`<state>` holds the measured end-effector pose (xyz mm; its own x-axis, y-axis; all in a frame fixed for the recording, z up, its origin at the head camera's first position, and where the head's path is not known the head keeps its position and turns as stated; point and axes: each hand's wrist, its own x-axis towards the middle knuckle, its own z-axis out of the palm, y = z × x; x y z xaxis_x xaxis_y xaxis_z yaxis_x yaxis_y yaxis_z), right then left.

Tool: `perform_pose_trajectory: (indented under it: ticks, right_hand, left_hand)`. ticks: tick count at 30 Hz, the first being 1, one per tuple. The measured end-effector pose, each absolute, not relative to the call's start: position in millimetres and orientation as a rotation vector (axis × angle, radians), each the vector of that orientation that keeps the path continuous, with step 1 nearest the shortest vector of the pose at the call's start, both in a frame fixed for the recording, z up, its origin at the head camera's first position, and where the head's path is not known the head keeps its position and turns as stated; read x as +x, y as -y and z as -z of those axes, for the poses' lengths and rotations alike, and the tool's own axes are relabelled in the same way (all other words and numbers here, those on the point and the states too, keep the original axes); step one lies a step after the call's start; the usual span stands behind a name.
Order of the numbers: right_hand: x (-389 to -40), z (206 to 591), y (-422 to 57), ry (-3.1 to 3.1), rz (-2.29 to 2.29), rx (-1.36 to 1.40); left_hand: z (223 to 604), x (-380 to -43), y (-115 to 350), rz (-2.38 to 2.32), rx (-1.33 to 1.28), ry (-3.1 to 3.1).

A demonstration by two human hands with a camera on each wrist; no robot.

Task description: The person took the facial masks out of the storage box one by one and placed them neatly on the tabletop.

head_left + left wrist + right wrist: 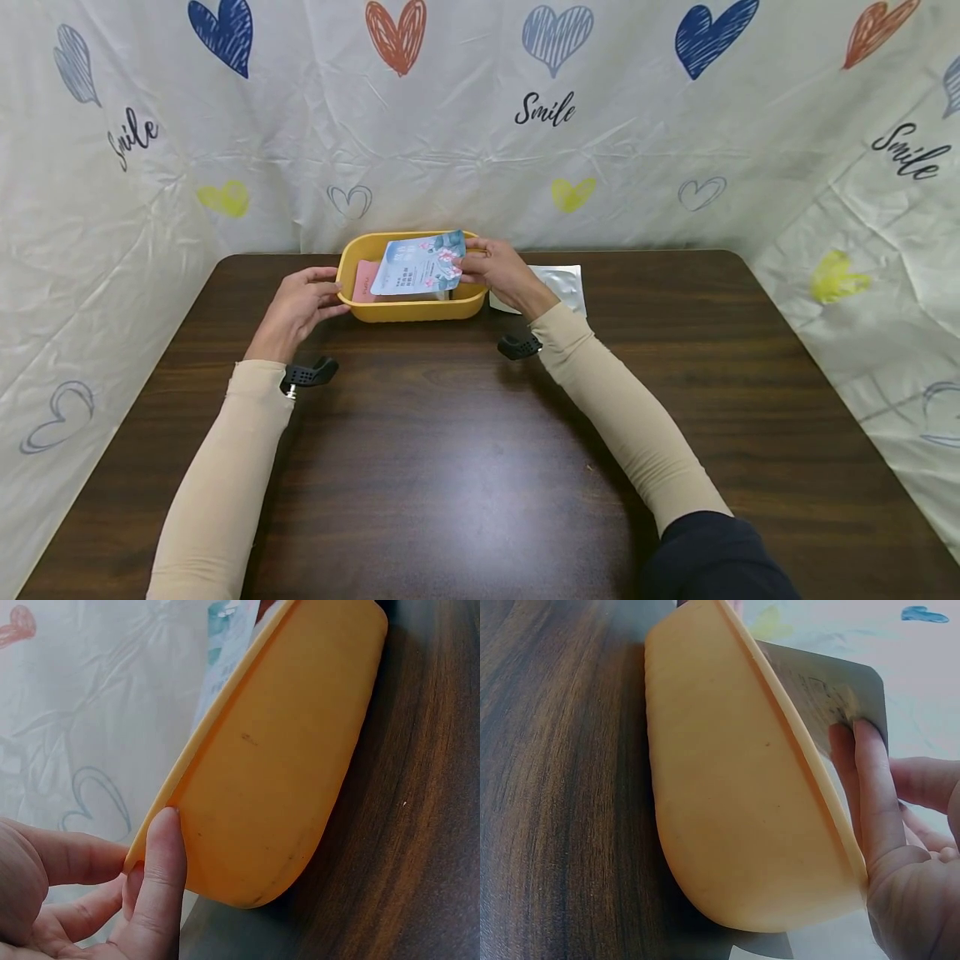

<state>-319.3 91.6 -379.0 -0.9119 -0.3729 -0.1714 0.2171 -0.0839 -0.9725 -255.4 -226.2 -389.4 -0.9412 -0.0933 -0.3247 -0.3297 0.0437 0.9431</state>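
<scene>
A yellow basin (416, 312) stands at the back of the table. My left hand (296, 304) pinches its left end at the rim; in the left wrist view the thumb (163, 862) presses the outer wall. Over the basin my right hand (498, 271) holds a light-blue sachet with a floral print (420, 265), gripping its right edge. The sachet's silvery back (817, 686) shows in the right wrist view, with fingers against it. Beneath the sachet lies a pink packet (363, 283), mostly covered. Whatever else is under there is hidden.
A silver foil sachet (562, 287) lies on the table just right of the basin, partly behind my right wrist. The dark wooden table (450, 433) reaches back to a white cloth (465, 125) printed with hearts. Each wrist wears a black camera mount (311, 372).
</scene>
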Motion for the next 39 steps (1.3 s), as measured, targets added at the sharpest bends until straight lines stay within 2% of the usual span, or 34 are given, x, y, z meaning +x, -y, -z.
perform_pose_trajectory:
  ticks: [21,39]
  right_hand:
    - [-314,370,-98,-1.781,1.98,-0.193]
    - [-304,347,-144,-1.747,2.042,-0.153]
  left_hand:
    - [389,-258,226,-2.018,-0.452,-2.124]
    - [387,-257,228,-2.002,-0.432,-2.132]
